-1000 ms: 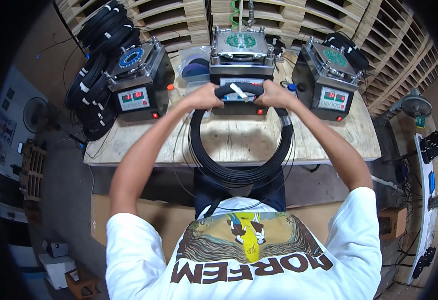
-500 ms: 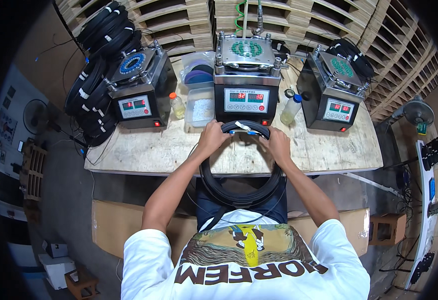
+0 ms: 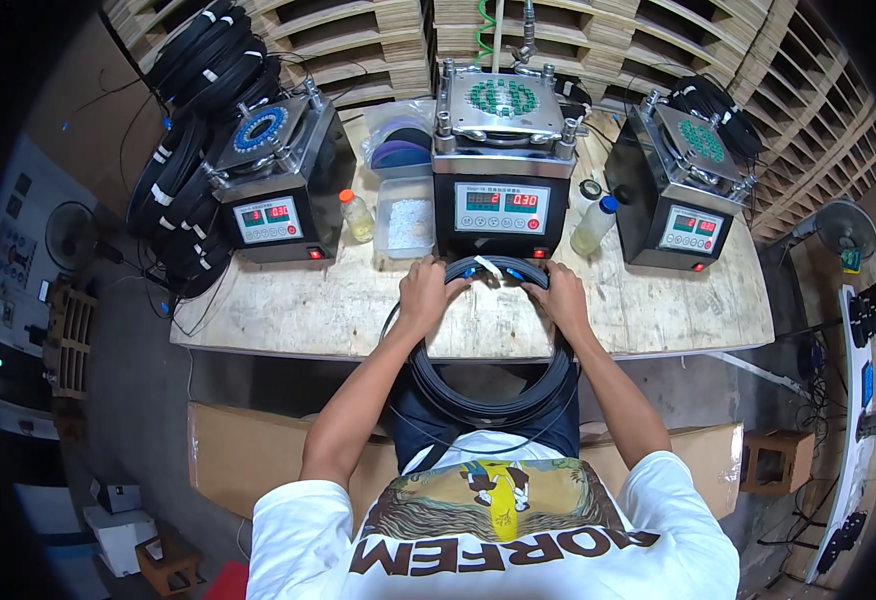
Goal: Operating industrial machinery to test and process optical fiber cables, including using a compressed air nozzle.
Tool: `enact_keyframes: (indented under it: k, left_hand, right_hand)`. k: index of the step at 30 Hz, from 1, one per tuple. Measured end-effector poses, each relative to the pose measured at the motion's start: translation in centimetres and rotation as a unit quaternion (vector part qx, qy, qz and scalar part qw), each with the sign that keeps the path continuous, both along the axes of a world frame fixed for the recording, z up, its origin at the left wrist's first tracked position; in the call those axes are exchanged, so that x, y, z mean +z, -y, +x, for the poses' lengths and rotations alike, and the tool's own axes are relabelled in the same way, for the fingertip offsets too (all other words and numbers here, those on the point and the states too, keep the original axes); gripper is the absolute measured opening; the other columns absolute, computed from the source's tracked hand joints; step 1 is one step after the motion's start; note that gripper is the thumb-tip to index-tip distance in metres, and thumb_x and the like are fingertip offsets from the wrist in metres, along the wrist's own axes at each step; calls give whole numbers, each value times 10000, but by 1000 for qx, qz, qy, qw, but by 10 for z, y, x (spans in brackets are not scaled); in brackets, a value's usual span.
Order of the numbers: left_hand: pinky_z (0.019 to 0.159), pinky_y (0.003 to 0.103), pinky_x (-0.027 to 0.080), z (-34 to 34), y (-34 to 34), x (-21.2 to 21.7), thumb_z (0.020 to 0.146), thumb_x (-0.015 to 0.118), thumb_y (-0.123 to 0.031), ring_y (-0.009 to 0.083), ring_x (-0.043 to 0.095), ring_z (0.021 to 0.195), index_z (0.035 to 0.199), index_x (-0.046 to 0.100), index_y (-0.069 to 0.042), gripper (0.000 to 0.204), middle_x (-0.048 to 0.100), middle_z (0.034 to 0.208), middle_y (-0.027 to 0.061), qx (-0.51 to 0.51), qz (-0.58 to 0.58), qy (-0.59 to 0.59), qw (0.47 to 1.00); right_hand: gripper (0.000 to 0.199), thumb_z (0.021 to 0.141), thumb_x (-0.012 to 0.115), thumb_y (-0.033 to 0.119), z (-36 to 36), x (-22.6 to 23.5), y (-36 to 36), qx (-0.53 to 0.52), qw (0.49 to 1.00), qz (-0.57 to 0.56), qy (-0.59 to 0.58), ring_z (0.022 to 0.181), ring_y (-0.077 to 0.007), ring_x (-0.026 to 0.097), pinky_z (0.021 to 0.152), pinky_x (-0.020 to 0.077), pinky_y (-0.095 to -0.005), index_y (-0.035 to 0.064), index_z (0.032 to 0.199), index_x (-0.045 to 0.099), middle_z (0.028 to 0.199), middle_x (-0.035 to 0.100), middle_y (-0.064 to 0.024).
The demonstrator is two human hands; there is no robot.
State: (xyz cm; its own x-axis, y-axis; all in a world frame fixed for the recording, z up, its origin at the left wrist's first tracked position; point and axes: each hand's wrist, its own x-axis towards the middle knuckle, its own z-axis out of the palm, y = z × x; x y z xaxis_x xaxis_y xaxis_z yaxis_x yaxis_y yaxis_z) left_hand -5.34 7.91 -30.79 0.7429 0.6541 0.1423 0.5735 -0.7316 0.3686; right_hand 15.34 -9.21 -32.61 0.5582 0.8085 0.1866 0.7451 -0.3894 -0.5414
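Head view: left hand (image 3: 426, 298) grasps the far arc of a black cable coil (image 3: 488, 408) on its left side, thumb toward the inside of the ring. Right hand (image 3: 561, 298) grasps the same arc on its right side. Coil is in front of the person: far arc above the near part of the plywood tabletop (image 3: 308, 312), near arc past the table edge, over the dark trousers (image 3: 561, 418). Hard to tell if the coil touches the wood. White tie (image 3: 487, 267) on the far arc between the hands, blue connectors (image 3: 514, 277) just beside it.

Farther, center: black benchtop machine (image 3: 503, 170), red digits lit, green pieces on the metal top. Similar left machine (image 3: 308, 190) with blue pieces in a ring; right machine (image 3: 673, 190) with green ones.

Between left and center machines: clear plastic tub (image 3: 405, 253) with white contents, orange-capped bottle (image 3: 357, 220) on its left, purple disc (image 3: 403, 155) farther back. Blue-capped bottle (image 3: 594, 230) between center and right machines.

Far left: stacked cable coils (image 3: 190, 150). Farthest back: wooden pallets (image 3: 368, 50).
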Motion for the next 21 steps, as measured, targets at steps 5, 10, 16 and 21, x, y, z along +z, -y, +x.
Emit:
enact_keyframes:
  k: [5, 10, 16, 21]
  left_hand:
    - [860, 465, 516, -1, 3, -1, 756, 795, -367, 385, 587, 1059, 1170, 593, 34, 611, 597, 1130, 225, -3, 11, -7, 1000]
    - [991, 410, 469, -18, -33, 3, 754, 798, -319, 382, 572, 1183, 1391, 466, 28, 798, 588, 1244, 275, -118, -160, -27, 980]
    - [658, 280, 529, -1, -99, 139, 966, 610, -303, 111, 645, 741, 1057, 690, -3, 323, 691, 829, 62, -116, -305, 135, 935]
    - [708, 261, 498, 58, -169, 196, 1001, 544, -397, 115, 628, 820, 1210, 616, -49, 412, 677, 961, 53, -69, -322, 229, 916]
  right_hand:
    - [569, 735, 792, 362, -6, 8, 3, -10, 993, -101, 59, 1027, -350, 598, 823, 461, -509, 75, 1187, 598, 1038, 650, -158]
    - [646, 713, 809, 335, 9, 31, 11, 68, 979, -190, 24, 1116, -343, 594, 915, 462, -527, 133, 1283, 583, 1080, 654, -181]
    - [199, 881, 670, 146, 77, 140, -4, 184, 947, -73, -253, 661, -133, 664, 601, 520, -274, -34, 950, 718, 761, 709, -90]
    - [289, 932, 627, 274, 148, 221, -95, 120, 966, 109, -199, 548, -61, 514, 514, 403, -217, 8, 879, 725, 621, 587, -2]
